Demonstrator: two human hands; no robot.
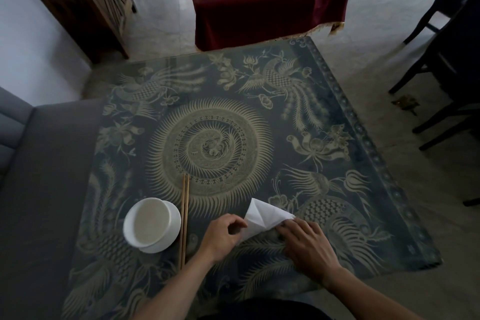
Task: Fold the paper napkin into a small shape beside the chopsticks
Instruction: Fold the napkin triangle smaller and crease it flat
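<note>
On the patterned table (337,101), toward its six o'clock edge, a white paper napkin (262,218) lay partly folded, its creases showing and one pointed corner lifted toward twelve o'clock. The left hand (224,235) curled at the napkin's eight o'clock corner, fingers bent inward and pinching the paper's edge. The right hand (306,241) pressed down on the napkin's four o'clock side, its fingers (285,227) flattened over the fold and gripping the paper against the table. At nine o'clock from the napkin, well apart from it, a pair of wooden chopsticks (185,218) lay side by side, pointing from six to twelve o'clock. Just beyond them, still at nine o'clock, sat a white bowl (152,224), its wall almost touching the chopsticks. A red-draped stool (265,0) stood past the table at twelve o'clock.
</note>
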